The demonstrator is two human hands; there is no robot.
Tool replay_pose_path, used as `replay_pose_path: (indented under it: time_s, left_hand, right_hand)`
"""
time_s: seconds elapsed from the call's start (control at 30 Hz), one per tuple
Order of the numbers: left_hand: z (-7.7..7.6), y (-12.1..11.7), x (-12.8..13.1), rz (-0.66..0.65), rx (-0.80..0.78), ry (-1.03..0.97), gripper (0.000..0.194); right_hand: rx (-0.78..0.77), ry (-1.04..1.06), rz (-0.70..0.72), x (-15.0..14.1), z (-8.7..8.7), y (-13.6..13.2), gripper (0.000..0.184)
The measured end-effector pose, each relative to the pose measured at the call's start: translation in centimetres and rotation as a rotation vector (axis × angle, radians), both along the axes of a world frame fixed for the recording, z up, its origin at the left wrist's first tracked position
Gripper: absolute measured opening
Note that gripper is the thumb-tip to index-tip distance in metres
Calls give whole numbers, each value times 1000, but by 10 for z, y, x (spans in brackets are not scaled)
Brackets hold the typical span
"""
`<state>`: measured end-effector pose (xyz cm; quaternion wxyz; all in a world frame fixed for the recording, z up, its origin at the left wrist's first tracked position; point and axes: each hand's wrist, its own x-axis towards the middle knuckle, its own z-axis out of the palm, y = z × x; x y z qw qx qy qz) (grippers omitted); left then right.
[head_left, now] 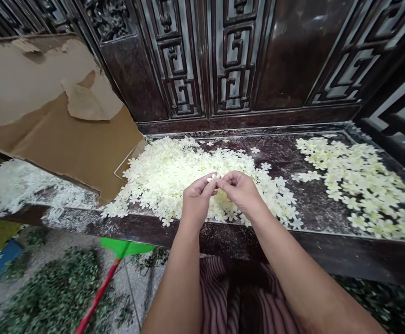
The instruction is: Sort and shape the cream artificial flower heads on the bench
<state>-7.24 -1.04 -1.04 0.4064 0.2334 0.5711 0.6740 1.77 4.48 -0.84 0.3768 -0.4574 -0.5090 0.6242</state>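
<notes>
White flower [212, 178], pinched in the grip of the person's left hand [196, 195] and right hand [241, 189], above heaped blossoms [167, 169] on the desk [310, 206]; light, even fingertip pressure should spare the petals.

cardboard [66, 139] upper left, on bench [275, 162] | petal pile [188, 167] mid-bench | blossoms [369, 185] right | leaves [59, 292] lower left, on floor [146, 278]
</notes>
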Motion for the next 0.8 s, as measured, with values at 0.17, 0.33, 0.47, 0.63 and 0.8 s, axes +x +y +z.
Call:
replay_pose_path:
  time_s: [0.17, 0.33, 0.47, 0.63, 0.8]
  left_hand:
    - [-2, -1, -1, 22, -93, 23, 20]
    - [-4, -6, 2, -24, -88, 96, 26]
    - [-2, -10, -2, -25, -80, 104, 27]
    - [1, -13, -6, -89, -109, 236, 31]
    - [-6, -14, -11, -82, -80, 324, 31]
  right_hand:
    - [95, -110, 105, 4, -3, -6, 15]
    - [-3, -66, 113, 4, -5, -9, 22]
    - [-133, 17, 109, -1, 1, -10, 18]
    - [-158, 48, 82, -5, 7, -12, 14]
    - [-160, 27, 140, -7, 8, -12, 14]
